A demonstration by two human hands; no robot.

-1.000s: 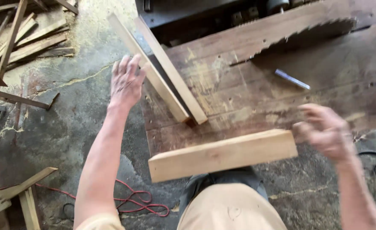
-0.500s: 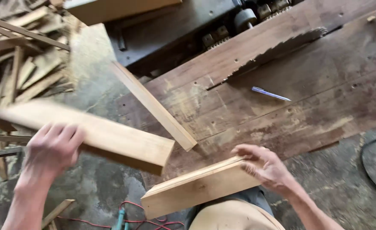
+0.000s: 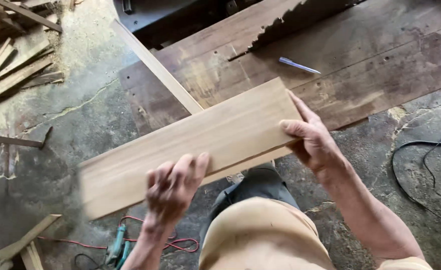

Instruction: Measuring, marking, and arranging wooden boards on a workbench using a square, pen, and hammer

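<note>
**Two hands on a pale plank above the saw desk**

Here the person's right hand (image 3: pixel 313 142) grips the right end of a pale wooden plank (image 3: pixel 200 142), thumb laid across the top face and the other fingers wrapped under the end, closed firmly on the wood. The left hand (image 3: pixel 173 187) sits at the plank's near long edge, a little left of its middle; its fingers (image 3: pixel 188 167) are curled over the top face, and motion blur makes it hard to tell how tightly they press. The plank is held in the air, slanting from lower left to upper right, its right part over the near edge of the dark, worn wooden desk (image 3: pixel 380 55) and its blurred left end out over the concrete floor (image 3: pixel 70 125).

On the desk, just beyond the plank, a narrow wooden strip (image 3: pixel 153 65) runs diagonally toward the upper left. A blue pen (image 3: pixel 298 65) lies farther back on the desk, well apart from the hands, near the toothed circular saw blade (image 3: pixel 280 25) rising from the surface. Scrap wood (image 3: pixel 15 60) is piled at the upper left of the floor, a red cable (image 3: pixel 180 246) loops near the person's legs, and a black cable (image 3: pixel 420 165) curves at the right.
</note>
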